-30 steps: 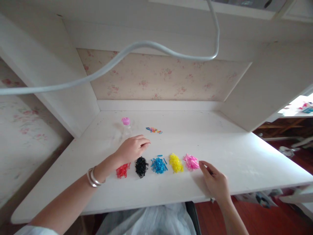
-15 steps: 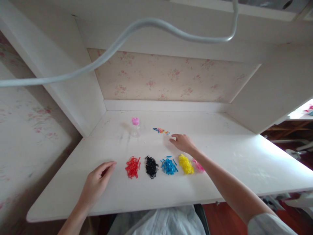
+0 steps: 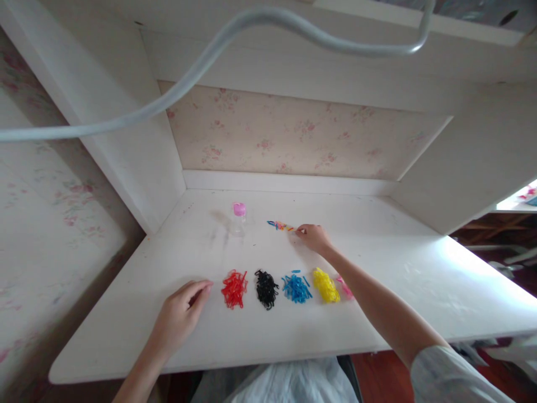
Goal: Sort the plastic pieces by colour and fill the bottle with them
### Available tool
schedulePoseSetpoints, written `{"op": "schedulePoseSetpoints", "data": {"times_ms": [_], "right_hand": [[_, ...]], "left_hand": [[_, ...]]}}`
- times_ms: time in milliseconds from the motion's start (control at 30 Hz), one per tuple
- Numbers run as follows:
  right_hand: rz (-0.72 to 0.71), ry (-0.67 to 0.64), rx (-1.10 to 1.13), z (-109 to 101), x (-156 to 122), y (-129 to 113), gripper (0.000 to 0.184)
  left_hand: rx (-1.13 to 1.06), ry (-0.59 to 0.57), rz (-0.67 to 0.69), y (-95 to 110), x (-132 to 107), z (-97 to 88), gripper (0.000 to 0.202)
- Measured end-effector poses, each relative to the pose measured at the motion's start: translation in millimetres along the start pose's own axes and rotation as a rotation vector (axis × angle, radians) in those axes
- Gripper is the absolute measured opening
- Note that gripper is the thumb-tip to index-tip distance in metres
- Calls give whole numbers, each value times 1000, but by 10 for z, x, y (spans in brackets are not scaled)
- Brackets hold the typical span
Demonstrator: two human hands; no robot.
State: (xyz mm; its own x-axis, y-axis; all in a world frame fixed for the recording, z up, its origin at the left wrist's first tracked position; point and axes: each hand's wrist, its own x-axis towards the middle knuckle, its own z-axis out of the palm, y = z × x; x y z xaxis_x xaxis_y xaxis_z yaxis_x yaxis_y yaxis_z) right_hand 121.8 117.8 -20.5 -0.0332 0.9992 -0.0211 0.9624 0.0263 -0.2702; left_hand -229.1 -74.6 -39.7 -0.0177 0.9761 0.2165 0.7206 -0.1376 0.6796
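Lying beside right fingers [image 3: 300, 231]: mixed bands [image 3: 278, 225].

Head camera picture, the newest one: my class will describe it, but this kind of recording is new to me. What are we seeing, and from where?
No machine here: a person wears a camera on the head, so you look down at their own two bare hands. The left hand rests open on the white desk beside a red pile of small pieces. Then come a black pile, a blue pile, a yellow pile and a pink pile, the last partly hidden by the right forearm. The right hand reaches farther back, fingertips at a small mixed-colour bunch; whether it grips any is unclear. A clear bottle with a pink cap stands left of that bunch.
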Motion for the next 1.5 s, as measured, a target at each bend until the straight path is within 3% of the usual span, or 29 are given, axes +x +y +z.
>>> {"op": "schedulePoseSetpoints", "data": {"times_ms": [200, 367, 500, 767, 1233, 1500], "right_hand": [[-101, 12, 97, -223, -338, 33, 34], [-246, -64, 178, -373, -815, -37, 32], [-289, -120, 109, -395, -1046, -103, 33], [-267, -176, -177, -270, -1099, -80, 30], [-89, -137, -226, -248, -1179, -185, 36], [-170, -140, -322, -210, -1240, -205, 38]], "left_hand": [[-3, 6, 1, 21, 2, 15, 30], [21, 3, 11, 38, 12, 30, 31], [49, -3, 15, 45, 17, 35, 32], [79, -7, 28, 48, 21, 44, 31], [112, -30, 23, 48, 26, 57, 33], [117, -25, 25, 50, 23, 56, 32]]}}
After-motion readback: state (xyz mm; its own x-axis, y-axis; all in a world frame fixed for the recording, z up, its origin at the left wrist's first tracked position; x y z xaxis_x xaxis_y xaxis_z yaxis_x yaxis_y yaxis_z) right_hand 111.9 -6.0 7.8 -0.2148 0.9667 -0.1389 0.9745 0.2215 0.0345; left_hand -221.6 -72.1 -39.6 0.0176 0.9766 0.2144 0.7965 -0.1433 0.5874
